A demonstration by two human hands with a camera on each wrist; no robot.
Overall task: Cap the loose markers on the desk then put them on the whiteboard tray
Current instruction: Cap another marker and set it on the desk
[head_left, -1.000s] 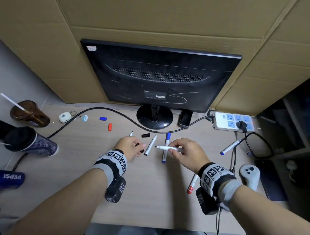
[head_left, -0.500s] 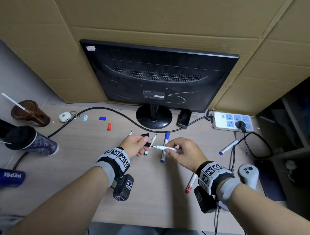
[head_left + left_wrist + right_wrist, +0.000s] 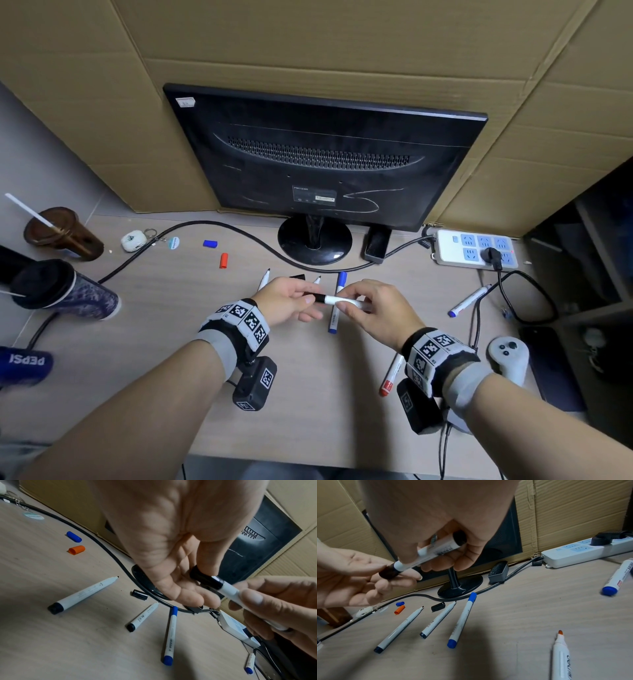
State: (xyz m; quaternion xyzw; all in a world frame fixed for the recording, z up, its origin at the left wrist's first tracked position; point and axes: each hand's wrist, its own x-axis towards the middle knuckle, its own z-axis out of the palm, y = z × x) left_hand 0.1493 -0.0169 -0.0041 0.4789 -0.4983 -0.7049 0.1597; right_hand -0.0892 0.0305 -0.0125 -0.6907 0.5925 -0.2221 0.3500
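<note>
Above the tabletop [image 3: 164,329], the right hand [image 3: 373,311] grips a white marker [image 3: 342,300] while the left hand [image 3: 291,301] pinches the black cap [image 3: 317,297] on its tip. Beyond them lie two uncapped markers [image 3: 82,595], a loose black cap [image 3: 140,594] and a monitor [image 3: 322,164].

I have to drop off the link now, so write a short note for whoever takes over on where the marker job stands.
Left hand pinches a black cap; right hand grips the black marker. The cap sits over the tip; whether it is fully seated cannot be told.

On the desk: two uncapped black markers, a capped blue marker, an uncapped red marker, a blue marker by the power strip, tip not clear. Loose caps: black, red, blue.

Done: one marker about capped. Left: cap the rest, carry all to the whiteboard tray, which is not in view.
</note>
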